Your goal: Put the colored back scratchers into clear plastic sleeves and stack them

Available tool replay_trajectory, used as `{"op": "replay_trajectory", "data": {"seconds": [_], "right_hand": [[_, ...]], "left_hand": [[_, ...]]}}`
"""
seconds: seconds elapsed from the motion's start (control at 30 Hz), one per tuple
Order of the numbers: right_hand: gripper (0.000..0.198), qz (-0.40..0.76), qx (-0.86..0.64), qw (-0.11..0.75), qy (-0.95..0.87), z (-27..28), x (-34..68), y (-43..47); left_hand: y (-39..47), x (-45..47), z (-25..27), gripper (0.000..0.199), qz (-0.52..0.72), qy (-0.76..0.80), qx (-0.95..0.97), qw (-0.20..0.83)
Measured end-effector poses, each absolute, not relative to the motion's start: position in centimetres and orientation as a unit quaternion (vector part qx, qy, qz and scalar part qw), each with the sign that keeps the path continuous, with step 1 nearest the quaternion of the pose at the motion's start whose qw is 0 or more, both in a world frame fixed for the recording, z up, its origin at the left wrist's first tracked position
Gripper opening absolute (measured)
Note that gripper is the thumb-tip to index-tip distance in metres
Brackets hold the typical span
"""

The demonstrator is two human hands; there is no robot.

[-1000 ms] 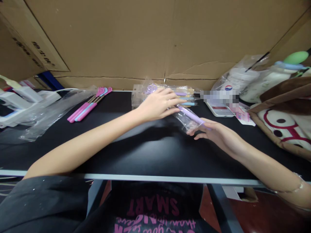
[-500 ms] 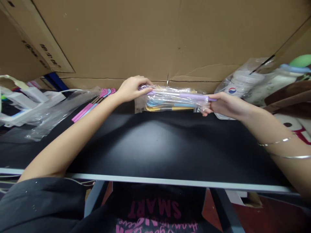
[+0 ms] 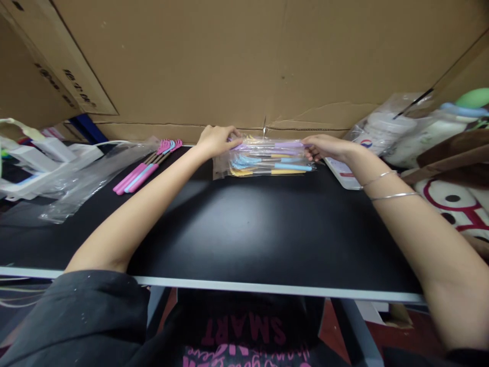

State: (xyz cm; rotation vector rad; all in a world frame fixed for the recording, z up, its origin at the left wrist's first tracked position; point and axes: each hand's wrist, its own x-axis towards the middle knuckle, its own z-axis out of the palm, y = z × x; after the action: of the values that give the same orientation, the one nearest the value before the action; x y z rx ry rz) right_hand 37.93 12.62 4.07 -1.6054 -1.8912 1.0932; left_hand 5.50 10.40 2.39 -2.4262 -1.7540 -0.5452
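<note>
Against the cardboard, a clear plastic bag (image 3: pixel 219 167) lies on the black tabletop with several back scratchers in it, purple on top, blue and yellow lower down. My left hand (image 3: pixel 218 141) is closed over the bag's left end, at the purple claw head. At the other end, my right hand (image 3: pixel 328 147) pinches the handle tip of the purple back scratcher (image 3: pixel 288 145). Nearer to me, the handle ends of a blue back scratcher (image 3: pixel 294 166) and a yellow back scratcher (image 3: pixel 286 172) point right. Glare on the plastic blurs the heads.
Several pink and blue back scratchers (image 3: pixel 147 168) lie left of my left forearm, beside an empty clear bag (image 3: pixel 95 176) and a white power strip (image 3: pixel 49 165). Cardboard (image 3: pixel 244 61) walls the back. At right are a bagged cup (image 3: pixel 385 130), a white-edged flat object (image 3: pixel 346 176) and a bottle (image 3: pixel 439 125).
My right hand has moved left, and the purple handle has slid left with it, so less of it sticks out at the right. My left hand stays on the bag's left end.
</note>
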Motion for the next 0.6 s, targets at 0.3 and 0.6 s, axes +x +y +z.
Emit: {"op": "replay_trajectory", "data": {"seconds": [0.3, 0.6], "right_hand": [[0.017, 0.223, -0.613, 0.275, -0.706, 1.8, 38.2, 14.0], [0.025, 0.004, -0.628, 0.289, -0.722, 0.1, 38.7, 13.7]], "left_hand": [[11.1, 6.4, 1.5, 0.034, -0.184, -0.571, -0.788, 0.136], [10.4, 5.5, 0.6, 0.035, -0.243, -0.533, -0.794, 0.164]]}}
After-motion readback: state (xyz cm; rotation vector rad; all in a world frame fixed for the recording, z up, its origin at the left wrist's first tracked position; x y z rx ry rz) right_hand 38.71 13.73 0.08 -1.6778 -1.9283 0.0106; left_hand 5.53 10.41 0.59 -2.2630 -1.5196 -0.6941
